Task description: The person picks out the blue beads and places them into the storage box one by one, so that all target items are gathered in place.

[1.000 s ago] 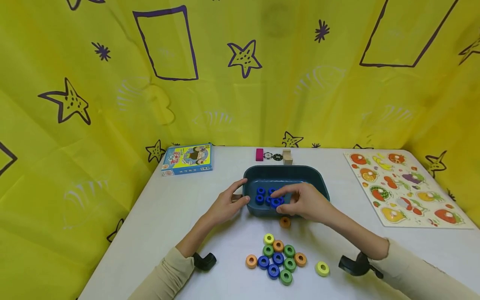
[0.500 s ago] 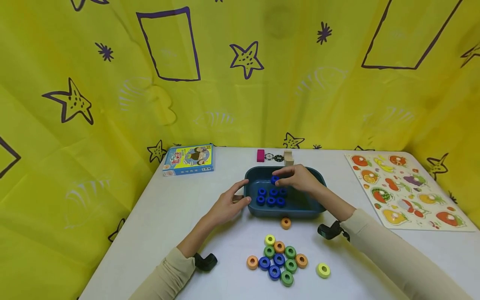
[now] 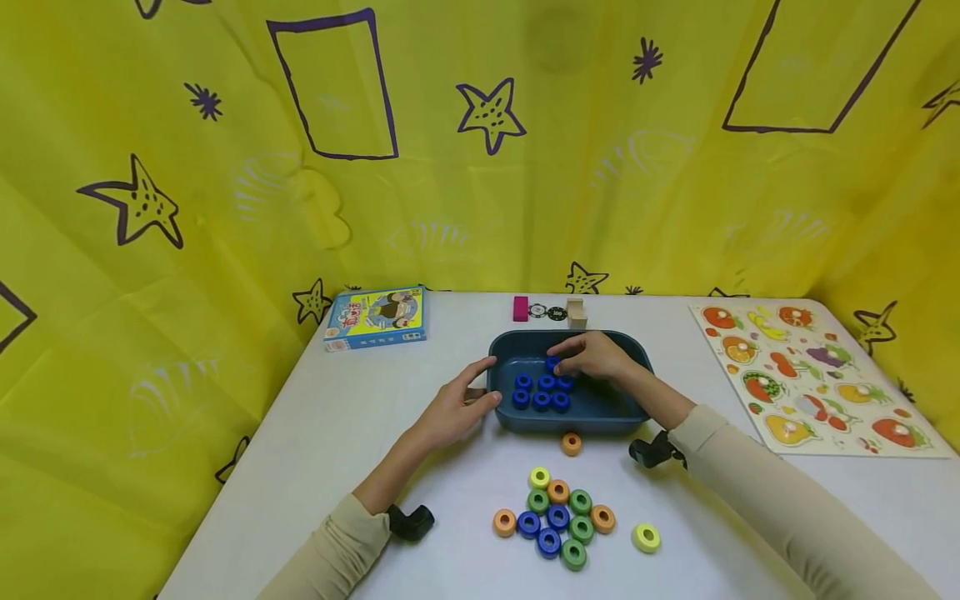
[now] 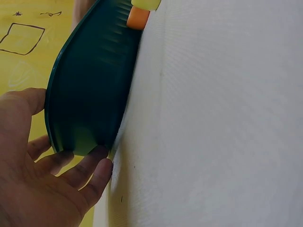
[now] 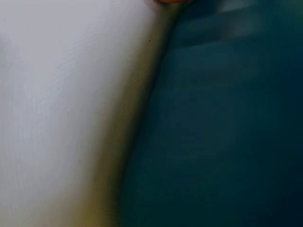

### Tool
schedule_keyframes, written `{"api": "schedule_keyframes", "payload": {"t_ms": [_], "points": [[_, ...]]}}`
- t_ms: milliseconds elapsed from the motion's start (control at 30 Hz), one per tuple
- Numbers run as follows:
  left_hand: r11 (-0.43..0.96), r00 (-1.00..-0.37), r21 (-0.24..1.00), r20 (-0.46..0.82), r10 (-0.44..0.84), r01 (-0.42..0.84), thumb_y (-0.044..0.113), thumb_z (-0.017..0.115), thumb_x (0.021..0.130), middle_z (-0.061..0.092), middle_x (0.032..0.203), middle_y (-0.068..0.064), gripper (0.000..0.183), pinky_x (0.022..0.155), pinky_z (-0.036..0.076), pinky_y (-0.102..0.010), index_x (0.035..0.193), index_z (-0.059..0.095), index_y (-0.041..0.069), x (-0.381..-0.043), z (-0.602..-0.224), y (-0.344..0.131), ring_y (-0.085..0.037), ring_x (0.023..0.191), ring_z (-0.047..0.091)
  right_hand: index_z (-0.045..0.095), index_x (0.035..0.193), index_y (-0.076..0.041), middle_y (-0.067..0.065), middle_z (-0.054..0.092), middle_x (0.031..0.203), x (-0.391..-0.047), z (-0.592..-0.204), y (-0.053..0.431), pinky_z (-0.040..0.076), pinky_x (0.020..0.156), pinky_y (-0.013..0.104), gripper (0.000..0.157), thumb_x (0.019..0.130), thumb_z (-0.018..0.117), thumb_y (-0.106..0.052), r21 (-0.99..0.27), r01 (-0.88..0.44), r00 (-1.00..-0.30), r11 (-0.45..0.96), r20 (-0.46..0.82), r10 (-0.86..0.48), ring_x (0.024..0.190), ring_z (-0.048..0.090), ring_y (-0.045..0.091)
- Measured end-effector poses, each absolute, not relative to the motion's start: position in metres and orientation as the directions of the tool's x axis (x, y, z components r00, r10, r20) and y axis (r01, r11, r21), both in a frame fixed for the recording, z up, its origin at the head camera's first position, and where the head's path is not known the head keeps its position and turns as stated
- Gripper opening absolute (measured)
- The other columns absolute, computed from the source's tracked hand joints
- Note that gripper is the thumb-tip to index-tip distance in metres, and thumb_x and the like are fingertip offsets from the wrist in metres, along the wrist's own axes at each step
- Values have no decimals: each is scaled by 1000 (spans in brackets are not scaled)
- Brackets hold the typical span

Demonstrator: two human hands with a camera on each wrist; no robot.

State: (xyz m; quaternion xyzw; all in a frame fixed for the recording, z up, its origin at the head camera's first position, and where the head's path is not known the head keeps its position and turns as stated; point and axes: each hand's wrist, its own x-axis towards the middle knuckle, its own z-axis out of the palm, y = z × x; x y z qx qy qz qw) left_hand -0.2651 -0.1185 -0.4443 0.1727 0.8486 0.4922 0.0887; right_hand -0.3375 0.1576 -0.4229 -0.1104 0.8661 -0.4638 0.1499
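In the head view, a dark teal tray (image 3: 615,408) stands on the white table with several blue rings (image 3: 542,400) in its left half. My left hand (image 3: 452,410) holds the tray's left end, its fingers bent against the wall in the left wrist view (image 4: 52,175). Over the tray's far middle, my right hand (image 3: 596,357) pinches a blue ring (image 3: 552,364) between thumb and fingers, just behind the other rings; the fingers partly cover it. The right wrist view is blurred and shows the tray wall (image 5: 199,132), with no fingers visible.
An orange ring (image 3: 572,443) lies just in front of the tray. Nearer is a cluster of blue, green (image 3: 573,554), orange and yellow rings. A boxed game (image 3: 375,318) stands back left, a fruit puzzle board (image 3: 817,379) right. Small blocks (image 3: 576,313) and chips (image 3: 557,313) sit behind the tray.
My right hand has moved from the tray's near side to its far side with a blue ring, then lowered slightly toward the other rings. The left hand keeps its place on the tray.
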Motion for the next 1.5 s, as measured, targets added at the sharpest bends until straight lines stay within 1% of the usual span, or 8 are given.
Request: {"api": "schedule_keyframes", "payload": {"t_ms": [367,533,633,767,933,1133,1300,1500], "points": [[451,-924,867,27,381,212,44,56,91,27,149,6,60,93,43,-44,145,30,33,-264,-443,-118,-21,118,51,70,108,-7,6,68,86,-340,-424,159,41,51,25,32,78,75,-15,-840,-16,-933,542,-183,-312,70,58,19],[445,-921,869,30,390,217,44,55,91,26,150,4,59,93,43,-45,144,30,35,-264,-444,-117,-23,118,51,67,113,-7,6,67,99,-326,-411,163,51,66,30,36,80,74,-21,-858,-103,-941,503,-80,-330,83,61,20],[443,-920,869,33,390,219,44,55,91,26,150,4,59,93,43,-44,144,30,36,-264,-443,-116,-23,118,51,67,113,-10,6,66,106,-304,-398,164,49,66,31,37,80,74,-26,-837,-223,-927,501,23,-374,78,56,20],[446,-921,869,29,388,215,42,56,91,26,149,5,58,93,43,-44,144,30,37,-264,-442,-117,-22,118,51,69,107,-20,-1,66,94,-263,-386,166,39,51,27,31,79,74,-33,-772,-400,-863,494,135,-487,60,47,19],[448,-922,868,29,386,214,43,55,91,26,149,6,59,93,43,-44,144,30,36,-264,-443,-119,-20,118,51,69,103,-29,-7,64,84,-219,-390,166,41,48,22,24,79,74,-32,-735,-536,-724,415,148,-674,56,50,8],[450,-924,869,19,382,204,45,56,90,25,150,6,60,93,43,-43,144,30,36,-264,-443,-119,-21,118,51,70,104,-23,-5,67,87,-193,-406,161,41,44,20,24,80,74,-26,-790,-498,-617,358,32,-787,51,50,3],[455,-923,866,21,384,209,44,56,91,26,149,7,60,93,43,-43,144,30,36,-264,-443,-118,-21,118,51,72,101,-24,-9,68,93,-187,-419,159,40,43,20,21,80,74,-23,-809,-456,-606,371,-23,-795,49,49,2],[451,-923,867,26,385,213,44,56,91,26,149,6,60,93,43,-43,145,30,34,-264,-443,-118,-20,117,51,72,99,-25,-12,68,91,-191,-424,157,41,44,19,21,80,73,-15,-798,-496,-574,343,5,-819,50,48,1]]}}
